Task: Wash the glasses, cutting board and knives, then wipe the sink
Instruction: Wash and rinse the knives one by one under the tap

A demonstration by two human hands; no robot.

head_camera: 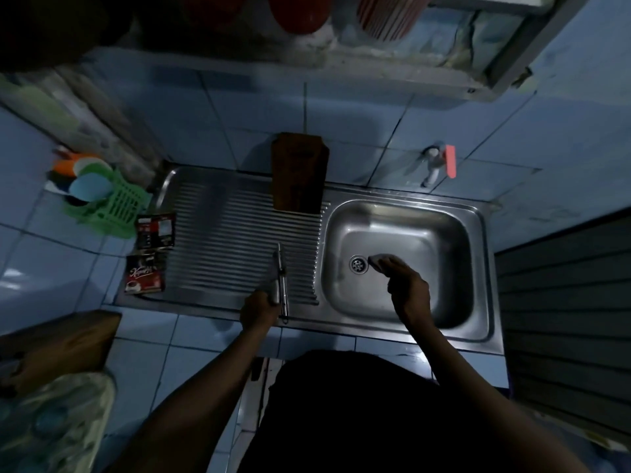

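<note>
Two hands: both are seen over a steel sink unit set into a blue-tiled worktop (143,339).
Left hand (258,308): curled round the handles of the knives (280,281), which are held lying along the ribbed drainboard (218,240), blades pointing away from the person.
Right hand (406,285): a pale sponge (379,260) is gripped and pressed on the bottom of the sink basin (426,233), just beside the drain (358,264).
Cutting board (298,172): brown and wooden, stood upright at the back of the drainboard, leaned against the tiled wall (239,110).
Tap (435,163): mounted on the wall behind the basin, with a red lever.
Green rack (112,206): placed left of the drainboard, with coloured lids in it.
Coffee sachets (146,271): laid at the drainboard's left edge.
Glasses: none can be made out in the dim light.
</note>
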